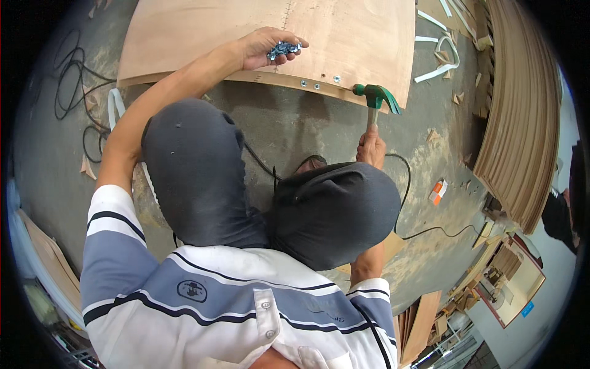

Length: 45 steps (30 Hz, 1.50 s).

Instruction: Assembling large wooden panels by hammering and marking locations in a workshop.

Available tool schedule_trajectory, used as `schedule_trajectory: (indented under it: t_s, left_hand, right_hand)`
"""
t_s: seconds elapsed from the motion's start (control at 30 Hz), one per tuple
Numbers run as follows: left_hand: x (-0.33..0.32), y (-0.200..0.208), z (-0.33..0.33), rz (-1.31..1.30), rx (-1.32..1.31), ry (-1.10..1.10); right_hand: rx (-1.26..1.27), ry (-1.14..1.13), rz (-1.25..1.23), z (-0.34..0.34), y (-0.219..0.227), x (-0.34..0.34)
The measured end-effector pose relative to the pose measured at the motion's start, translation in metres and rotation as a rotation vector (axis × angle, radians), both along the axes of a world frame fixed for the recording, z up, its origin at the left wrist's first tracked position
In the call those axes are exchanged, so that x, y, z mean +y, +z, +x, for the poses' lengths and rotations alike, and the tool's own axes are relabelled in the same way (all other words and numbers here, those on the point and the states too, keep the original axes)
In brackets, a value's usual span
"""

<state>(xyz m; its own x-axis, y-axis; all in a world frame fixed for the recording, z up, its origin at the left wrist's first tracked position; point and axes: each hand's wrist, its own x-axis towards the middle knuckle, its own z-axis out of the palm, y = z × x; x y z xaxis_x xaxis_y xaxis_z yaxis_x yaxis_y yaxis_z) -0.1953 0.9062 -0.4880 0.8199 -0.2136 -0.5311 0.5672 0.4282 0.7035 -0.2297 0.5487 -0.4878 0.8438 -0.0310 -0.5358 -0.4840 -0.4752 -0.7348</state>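
My left hand is cupped around a heap of small shiny tee nuts, over the near part of a curved plywood panel. My right hand is wrapped around the handle of a claw hammer with a green head. The hammer head is beside the panel's near edge, toward its right corner. A few metal tee nuts sit in the panel near that edge, close to a small dark hole.
A tall stack of curved plywood sheets stands at the right. White strips and wood scraps lie on the floor. Black cable coils at the left, and another cable runs along the right. An orange-and-white box lies on the floor.
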Motion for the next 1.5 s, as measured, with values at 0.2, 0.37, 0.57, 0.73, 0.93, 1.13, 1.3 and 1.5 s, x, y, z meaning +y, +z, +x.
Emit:
schedule_trajectory:
  t_s: [0.2, 0.37, 0.57, 0.73, 0.93, 1.13, 1.3, 1.5]
  left_hand:
    - [-0.033, -0.004, 0.023, 0.024, -0.003, -0.146]
    - [-0.043, -0.013, 0.031, 0.153, -0.071, -0.175]
    - [-0.049, -0.02, 0.042, 0.591, -0.292, -0.366]
    - [-0.07, -0.02, 0.048, 0.756, -0.461, -0.442]
    - [-0.078, -0.022, 0.057, 0.856, -0.514, -0.563]
    - [-0.09, -0.022, 0.055, 1.04, -0.664, -0.552]
    - [-0.086, -0.013, 0.058, 1.059, -0.548, -0.573]
    - [-0.089, -0.012, 0.059, 1.07, -0.502, -0.561]
  right_hand:
    - [-0.125, 0.025, -0.129, 0.003, -0.005, 0.002]
    - [-0.149, 0.065, -0.144, 0.004, -0.009, 0.006]
    - [-0.087, -0.042, 0.066, 0.0, -0.02, 0.012]
    - [-0.101, -0.061, 0.057, -0.001, -0.016, 0.006]
    - [-0.188, -0.045, -0.003, -0.001, -0.023, 0.008]
    - [-0.142, -0.074, 0.026, -0.002, -0.025, 0.006]
    - [-0.272, -0.036, 0.055, -0.003, -0.028, 0.009]
    - [-0.123, -0.087, 0.096, -0.005, -0.02, 0.009]
